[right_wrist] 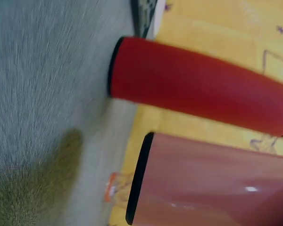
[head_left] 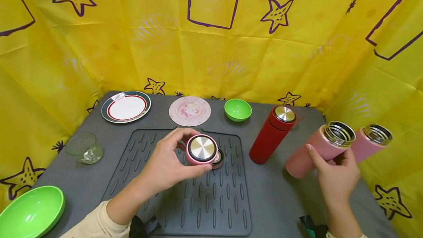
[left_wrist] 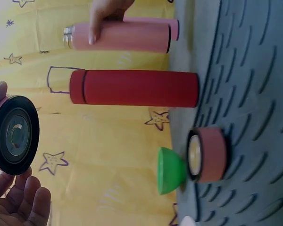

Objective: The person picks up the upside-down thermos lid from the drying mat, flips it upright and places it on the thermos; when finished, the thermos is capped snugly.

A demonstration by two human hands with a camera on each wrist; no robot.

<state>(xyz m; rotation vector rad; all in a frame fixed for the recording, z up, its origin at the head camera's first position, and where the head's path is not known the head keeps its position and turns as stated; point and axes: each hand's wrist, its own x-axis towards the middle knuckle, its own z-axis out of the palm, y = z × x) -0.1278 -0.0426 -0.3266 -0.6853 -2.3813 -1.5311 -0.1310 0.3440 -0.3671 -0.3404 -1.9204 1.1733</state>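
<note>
My left hand (head_left: 170, 157) pinches a pink bottle lid (head_left: 202, 149) by its rim, over the ribbed mat. Its shiny metal top faces up in the head view, while the left wrist view shows the dark underside of the lid (left_wrist: 15, 135). A second pink lid (left_wrist: 213, 154) lies upside down on the mat, partly hidden behind the held one in the head view. On the right, my right hand (head_left: 338, 175) grips an uncapped pink thermos bottle (head_left: 304, 157), its steel mouth showing. Another uncapped pink bottle (head_left: 367, 146) stands right behind that hand.
Left of the pink bottles stands a capped red thermos (head_left: 268, 137). A grey drying mat (head_left: 198, 208) covers the middle. Along the back are a plate (head_left: 127, 107), a pink round mat (head_left: 190, 111) and a small green bowl (head_left: 238, 110). A glass (head_left: 84, 148) and larger green bowl (head_left: 31, 212) stand left.
</note>
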